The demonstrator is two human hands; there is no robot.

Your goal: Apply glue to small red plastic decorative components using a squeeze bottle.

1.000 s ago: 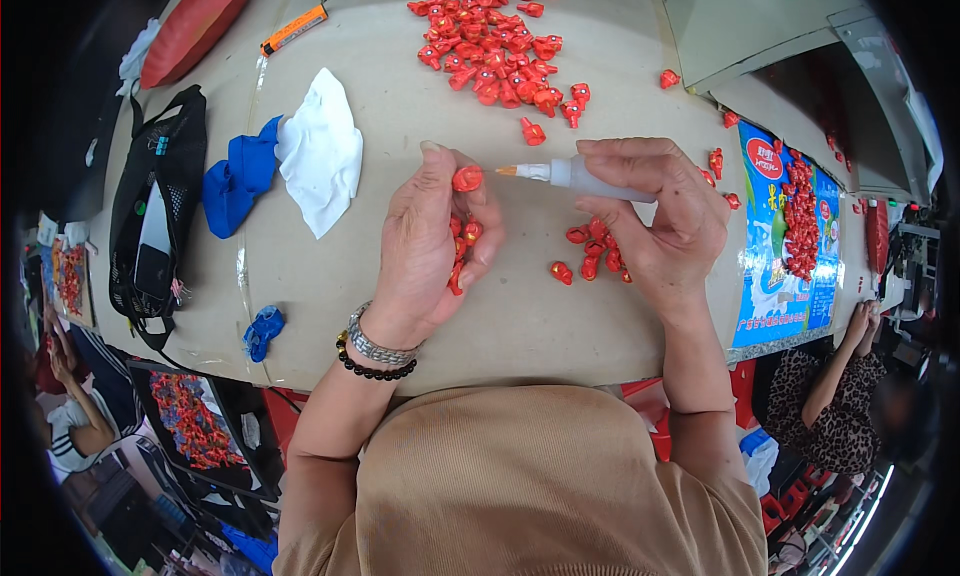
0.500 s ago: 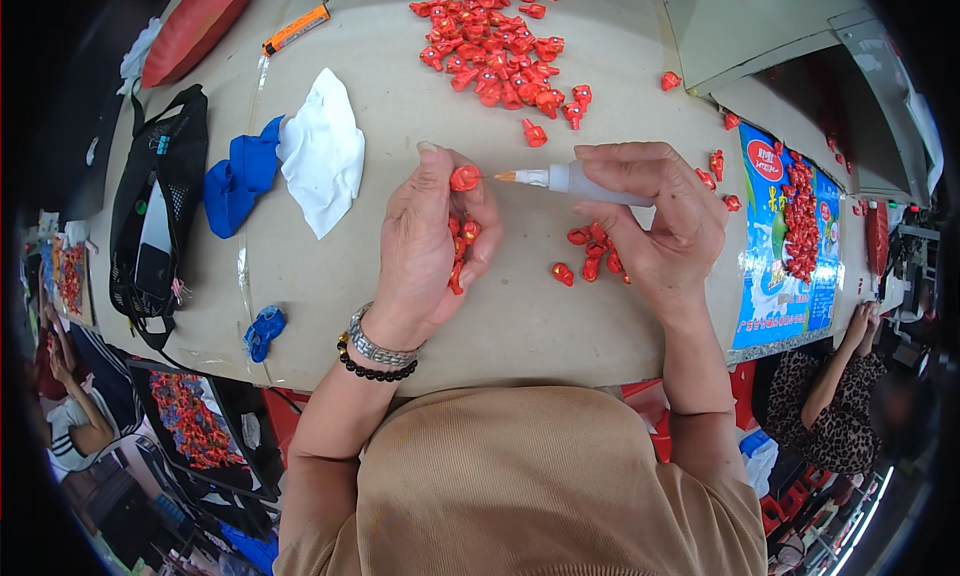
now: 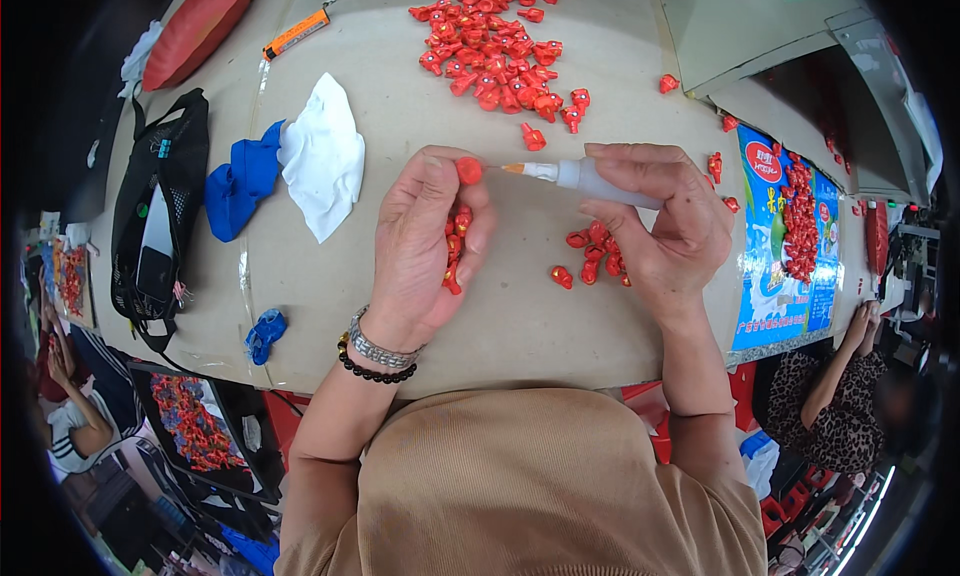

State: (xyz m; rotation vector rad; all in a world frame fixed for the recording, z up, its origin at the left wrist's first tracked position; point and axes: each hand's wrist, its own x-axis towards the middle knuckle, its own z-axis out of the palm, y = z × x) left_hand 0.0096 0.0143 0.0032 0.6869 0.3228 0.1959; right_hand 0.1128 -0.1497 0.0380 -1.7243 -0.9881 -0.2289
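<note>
Over the smooth beige worktop (image 3: 560,336), the left hand (image 3: 412,231) pinches a rounded red piece (image 3: 469,171); the right hand (image 3: 672,221) has its grip closed around a translucent, thin-tipped bottle (image 3: 598,181).

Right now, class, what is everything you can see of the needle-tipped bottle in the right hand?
The needle-tipped bottle looks like translucent whitish plastic, with a rounded body, white nozzle, orange-tan tip and thin needle. The right hand grips it, hiding part of the body. It is held sideways above the table, needle pointing left toward a small red piece in the left hand; whether they touch is unclear.
</note>
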